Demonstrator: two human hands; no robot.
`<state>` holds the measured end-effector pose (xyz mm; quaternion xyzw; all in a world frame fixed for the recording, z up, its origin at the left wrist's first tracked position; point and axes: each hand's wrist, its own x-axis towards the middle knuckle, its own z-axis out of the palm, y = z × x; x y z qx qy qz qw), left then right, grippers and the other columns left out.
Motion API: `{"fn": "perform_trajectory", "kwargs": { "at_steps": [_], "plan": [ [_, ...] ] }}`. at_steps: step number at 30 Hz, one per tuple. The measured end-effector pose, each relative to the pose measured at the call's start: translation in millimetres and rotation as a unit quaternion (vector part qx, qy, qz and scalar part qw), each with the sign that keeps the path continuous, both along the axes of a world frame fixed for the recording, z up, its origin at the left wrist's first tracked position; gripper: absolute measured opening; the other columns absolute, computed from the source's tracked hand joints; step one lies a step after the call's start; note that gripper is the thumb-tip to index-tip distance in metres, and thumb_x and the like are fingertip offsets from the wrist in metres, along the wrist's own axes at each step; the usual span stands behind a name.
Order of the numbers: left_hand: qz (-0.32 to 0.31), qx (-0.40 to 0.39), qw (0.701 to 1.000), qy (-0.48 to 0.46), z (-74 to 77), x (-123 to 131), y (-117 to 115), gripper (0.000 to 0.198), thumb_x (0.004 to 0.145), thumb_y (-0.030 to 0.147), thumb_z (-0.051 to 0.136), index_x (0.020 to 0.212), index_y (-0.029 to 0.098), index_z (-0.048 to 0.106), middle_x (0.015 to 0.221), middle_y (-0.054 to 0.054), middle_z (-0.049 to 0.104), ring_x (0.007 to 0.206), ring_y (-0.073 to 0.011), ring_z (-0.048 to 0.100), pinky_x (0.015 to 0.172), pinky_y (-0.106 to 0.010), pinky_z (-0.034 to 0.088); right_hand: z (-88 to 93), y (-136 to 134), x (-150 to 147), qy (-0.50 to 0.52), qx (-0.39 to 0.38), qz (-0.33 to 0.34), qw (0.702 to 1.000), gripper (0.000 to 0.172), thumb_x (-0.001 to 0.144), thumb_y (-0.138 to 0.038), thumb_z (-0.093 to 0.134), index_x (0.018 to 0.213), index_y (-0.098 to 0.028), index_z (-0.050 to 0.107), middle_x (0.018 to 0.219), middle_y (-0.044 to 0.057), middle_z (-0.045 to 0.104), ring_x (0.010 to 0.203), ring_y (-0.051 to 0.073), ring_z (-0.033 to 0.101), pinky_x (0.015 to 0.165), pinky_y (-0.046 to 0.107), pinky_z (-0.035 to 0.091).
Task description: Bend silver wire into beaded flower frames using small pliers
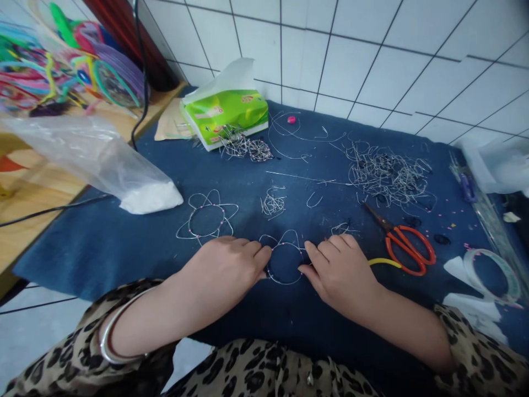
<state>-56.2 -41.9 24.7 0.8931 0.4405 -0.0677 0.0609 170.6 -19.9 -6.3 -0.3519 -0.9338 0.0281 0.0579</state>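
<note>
Between my hands is a thin silver wire ring [285, 283] with wire loops standing out at its top edge and small pink marks along it. My left hand [233, 262] pinches its left side, thumb and fingers together. On the right side, my right hand [336, 270] grips the ring's edge between thumb and forefinger. A similar wire ring with petal-like loops [206, 220] lies on the blue cloth to the left of my hands. Just beyond my hands are a small tangle of wire [273, 204] and a bent U-shaped wire [314, 200].
Red-handled scissors [409, 248] lie to the right, near a roll of tape [491, 275]. A large heap of wire [388, 173] sits behind them. At the back is a green tissue pack [227, 113]; a plastic bag of white material [151, 196] rests at left, beside a black cable [142, 82].
</note>
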Motion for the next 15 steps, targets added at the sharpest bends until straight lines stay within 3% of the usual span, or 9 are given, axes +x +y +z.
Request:
{"fn": "perform_trajectory", "kwargs": {
  "at_steps": [6,10,15],
  "plan": [
    [0.021,-0.02,0.998,-0.047,-7.7,-19,-2,0.033,0.088,0.034,0.048,0.116,0.019,0.053,0.088,-0.007,0.064,0.073,-0.0202,0.061,0.064,-0.033,0.048,0.5,3,2,0.003,-0.03,-0.001,1.0,0.038,0.089,-0.036,0.043,0.112,-0.01,0.058,0.084,0.009,0.059,0.083,0.023,0.047,0.076,0.039,0.033],
    [0.045,-0.006,0.996,-0.075,-8.7,-23,-1,0.035,0.089,0.035,0.044,0.12,0.021,0.052,0.1,-0.009,0.062,0.085,-0.0226,0.06,0.07,-0.036,0.05,0.4,6,2,0.011,-0.039,-0.005,0.999,0.034,0.089,-0.035,0.043,0.112,-0.013,0.058,0.087,0.008,0.058,0.083,0.022,0.047,0.076,0.038,0.032],
    [0.025,0.029,0.991,-0.131,-11.9,-22,0,0.037,0.088,0.035,0.047,0.121,0.02,0.053,0.116,-0.009,0.056,0.103,-0.0236,0.054,0.085,-0.038,0.048,-0.5,7,3,0.033,-0.036,-0.003,0.999,0.027,0.09,-0.029,0.043,0.107,-0.015,0.059,0.089,0.008,0.059,0.082,0.02,0.047,0.075,0.036,0.032]
  ]
}}
